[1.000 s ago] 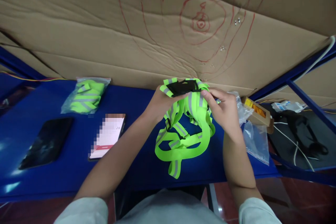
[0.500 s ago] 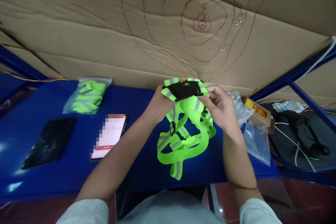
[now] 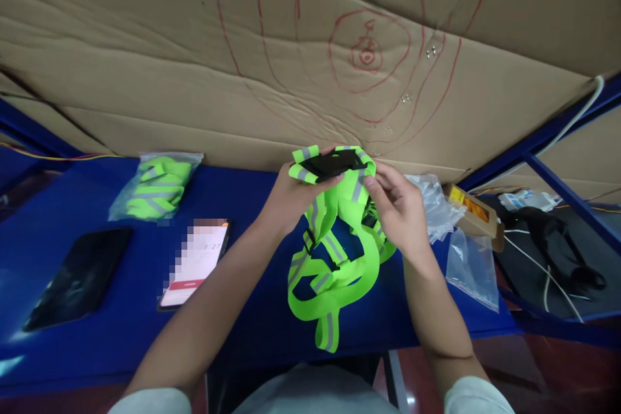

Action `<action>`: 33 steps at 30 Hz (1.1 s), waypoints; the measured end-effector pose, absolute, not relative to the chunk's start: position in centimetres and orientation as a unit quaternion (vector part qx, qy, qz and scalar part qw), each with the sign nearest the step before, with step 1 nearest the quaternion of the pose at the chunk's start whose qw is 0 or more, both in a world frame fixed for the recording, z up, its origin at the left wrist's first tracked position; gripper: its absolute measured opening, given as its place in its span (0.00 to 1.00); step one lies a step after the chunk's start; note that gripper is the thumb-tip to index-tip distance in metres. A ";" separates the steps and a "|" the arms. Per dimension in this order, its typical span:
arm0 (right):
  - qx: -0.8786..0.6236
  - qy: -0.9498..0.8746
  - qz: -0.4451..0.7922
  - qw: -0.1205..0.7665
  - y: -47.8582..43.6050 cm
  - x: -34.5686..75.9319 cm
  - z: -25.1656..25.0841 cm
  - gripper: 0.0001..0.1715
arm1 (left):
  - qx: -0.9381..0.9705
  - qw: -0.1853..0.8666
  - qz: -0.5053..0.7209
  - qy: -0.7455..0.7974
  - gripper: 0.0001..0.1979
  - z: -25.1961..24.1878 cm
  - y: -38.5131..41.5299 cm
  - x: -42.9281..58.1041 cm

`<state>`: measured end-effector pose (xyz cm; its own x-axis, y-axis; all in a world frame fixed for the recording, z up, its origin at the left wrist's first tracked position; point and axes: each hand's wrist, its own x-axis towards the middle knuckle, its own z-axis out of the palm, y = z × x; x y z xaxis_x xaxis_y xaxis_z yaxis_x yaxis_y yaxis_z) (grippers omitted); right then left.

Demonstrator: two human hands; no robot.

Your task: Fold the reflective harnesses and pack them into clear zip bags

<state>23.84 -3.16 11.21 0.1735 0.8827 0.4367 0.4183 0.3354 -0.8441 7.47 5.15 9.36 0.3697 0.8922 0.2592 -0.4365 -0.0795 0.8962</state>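
Nearest: pale sleeves (image 3: 152,402) at the lower edge, both forearms reaching in over the blue table (image 3: 262,310). Between them the green straps (image 3: 369,265), striped grey, hang from the hands in tangled loops, one short end lowest, toward the wearer.

Left hand (image 3: 291,197): closed around the buckle (image 3: 334,164) and the strap folds beside it, thumb along the near edge. Right hand (image 3: 402,207): thumb and fingers pinch the strap just beside the buckle's right end, lower fingers curled in. Whether the buckle is latched, cannot tell at this angle.

Step in hand, as judged: sorting or adjusting the strap at the buckle. Next move would call for a steady left hold, the right pinch working along the strap, and the loose loops kept from snagging.

Beyond, left: a lit phone (image 3: 198,265), a dark tablet (image 3: 80,278), then a bag of similar straps (image 3: 158,187). Right: see-through bags (image 3: 473,265) and a small box (image 3: 473,210). Farthest: the cardboard (image 3: 145,45), marked with red rings.
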 end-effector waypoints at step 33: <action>-0.548 -0.686 0.219 0.425 -3.1 25.0 12.3 0.35 | 0.564 0.640 0.486 0.189 0.23 8.9 5.0 7.5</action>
